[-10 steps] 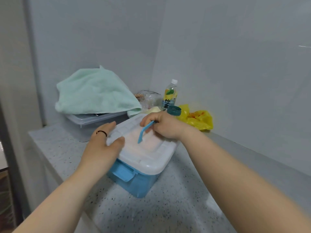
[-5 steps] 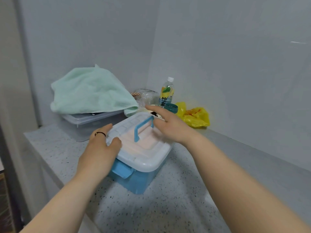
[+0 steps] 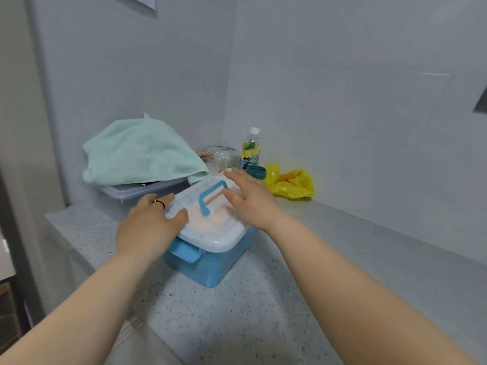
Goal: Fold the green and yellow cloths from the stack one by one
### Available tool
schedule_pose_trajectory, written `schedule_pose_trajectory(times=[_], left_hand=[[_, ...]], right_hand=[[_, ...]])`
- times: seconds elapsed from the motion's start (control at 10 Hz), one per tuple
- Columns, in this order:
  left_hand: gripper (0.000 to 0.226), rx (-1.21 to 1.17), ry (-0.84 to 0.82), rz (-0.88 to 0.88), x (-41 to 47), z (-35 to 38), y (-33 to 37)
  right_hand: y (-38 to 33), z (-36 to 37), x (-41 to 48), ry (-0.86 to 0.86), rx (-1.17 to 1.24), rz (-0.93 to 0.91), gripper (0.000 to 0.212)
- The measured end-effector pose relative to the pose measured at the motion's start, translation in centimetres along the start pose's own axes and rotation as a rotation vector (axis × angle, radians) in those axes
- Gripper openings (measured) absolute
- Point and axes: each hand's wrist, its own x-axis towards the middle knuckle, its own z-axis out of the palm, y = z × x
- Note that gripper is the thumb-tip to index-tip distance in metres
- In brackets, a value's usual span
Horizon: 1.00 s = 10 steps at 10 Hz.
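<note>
My left grip (image 3: 147, 225) and right grip (image 3: 253, 201) were open over a lidded blue box (image 3: 210, 268); a green towel (image 3: 142, 156) covered a clear tub (image 3: 137, 191).

A pale speckled stone counter (image 3: 342, 259) is set into a corner between two grey walls, its front edge seen on the left. Near the middle, a blue plastic storage box (image 3: 210, 267) with a white lid (image 3: 221, 238) and a blue carrying handle (image 3: 210, 196) is placed at an angle to the edge. Just behind it on the left, a clear lidded plastic container (image 3: 137, 192) is stood against the wall. Further back in the corner, crumpled clear plastic packaging (image 3: 218, 156) is found beside an upright drink bottle (image 3: 250, 151) with a yellow label and white cap. A teal round container (image 3: 257, 172) is placed in front of the bottle, and a crumpled yellow plastic bag (image 3: 292, 184) is laid to its right.
</note>
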Motion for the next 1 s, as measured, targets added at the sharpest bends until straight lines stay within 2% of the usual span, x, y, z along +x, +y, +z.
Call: schedule_pose_trajectory(times=[0.1, 0.2, 0.4, 0.5, 0.6, 0.7, 1.0], left_hand=[[0.052, -0.162, -0.115, -0.025, 0.6, -0.1, 0.3], [0.051, -0.295, -0.219, -0.017, 1.2, 0.0, 0.4], [0.047, -0.359, -0.248, 0.005, 3.1, 0.7, 0.5], [0.044, -0.345, -0.179, -0.001, 3.6, 1.2, 0.6], [0.036, -0.219, -0.014, 0.017, 3.7, 1.9, 0.4], [0.031, -0.172, 0.092, 0.072, 3.3, 1.9, 1.0], [0.034, -0.112, 0.186, 0.162, 2.6, 0.6, 2.8]], right_hand=[[0.1, 0.1, -1.3, -0.117, 0.009, 0.168, 0.057], [0.3, 1.2, -2.8, -0.176, -0.11, 0.184, 0.059], [0.5, 2.0, -2.4, -0.166, -0.145, 0.222, 0.062], [0.7, 1.9, -1.6, -0.175, -0.145, 0.243, 0.062], [0.9, 1.9, -1.2, -0.164, -0.144, 0.24, 0.06], [0.9, 1.9, -1.5, -0.07, -0.126, 0.215, 0.056], [0.4, 0.7, -1.8, 0.137, 0.021, 0.136, 0.041]])
